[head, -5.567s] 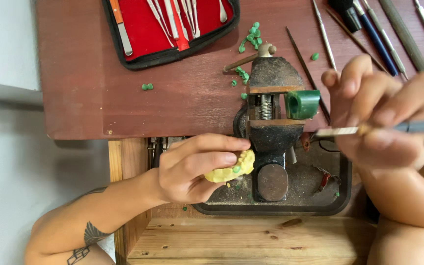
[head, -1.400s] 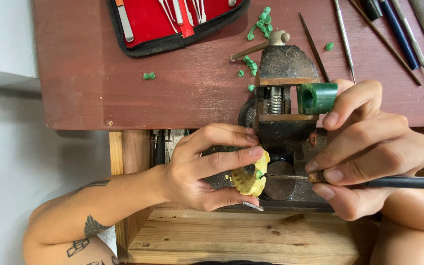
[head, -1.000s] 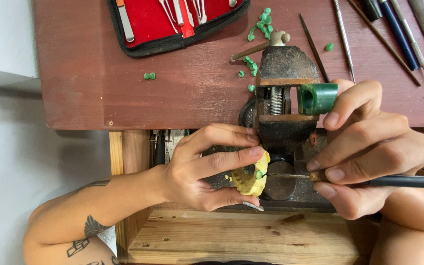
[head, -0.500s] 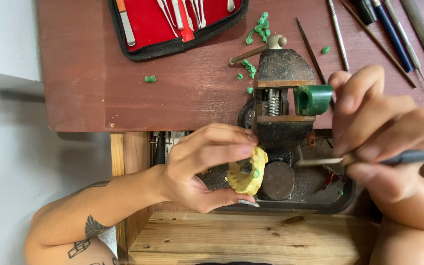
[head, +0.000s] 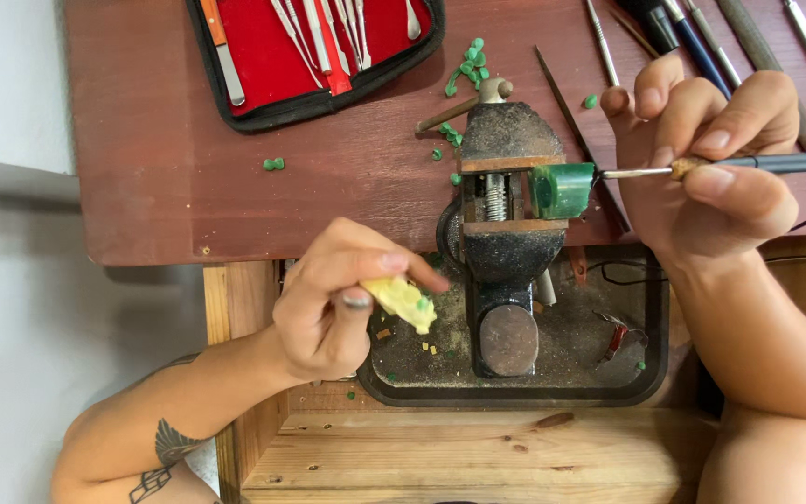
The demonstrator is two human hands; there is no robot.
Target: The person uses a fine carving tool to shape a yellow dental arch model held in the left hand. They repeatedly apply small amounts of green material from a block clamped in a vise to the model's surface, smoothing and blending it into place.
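- We pinch a small yellow wax piece (head: 401, 301) in our left hand (head: 333, 313), thumb and fingertips closed on it, holding it over the black tray (head: 650, 373), just left of the vise.
- Bits of green cling to the yellow piece.
- Our right hand (head: 711, 177) grips a slim dark-handled tool (head: 748, 164) like a pen, fingers clenched round its shaft.
- The tool's thin metal tip reaches left to the green wax block (head: 562, 189), touching or almost touching it; we cannot tell which.
- The green block sits clamped at the right side of the small bench vise (head: 506, 233), which stands at the edge of the reddish-brown bench top (head: 142, 168).
- Green wax crumbs (head: 466, 65) lie scattered above the vise, and two more (head: 274, 164) sit well to its left.
- An open red-lined tool case (head: 310, 47) with metal instruments rests at the top of the bench.
- Loose files and picks (head: 729, 37) lie at the upper right, beyond our right hand.
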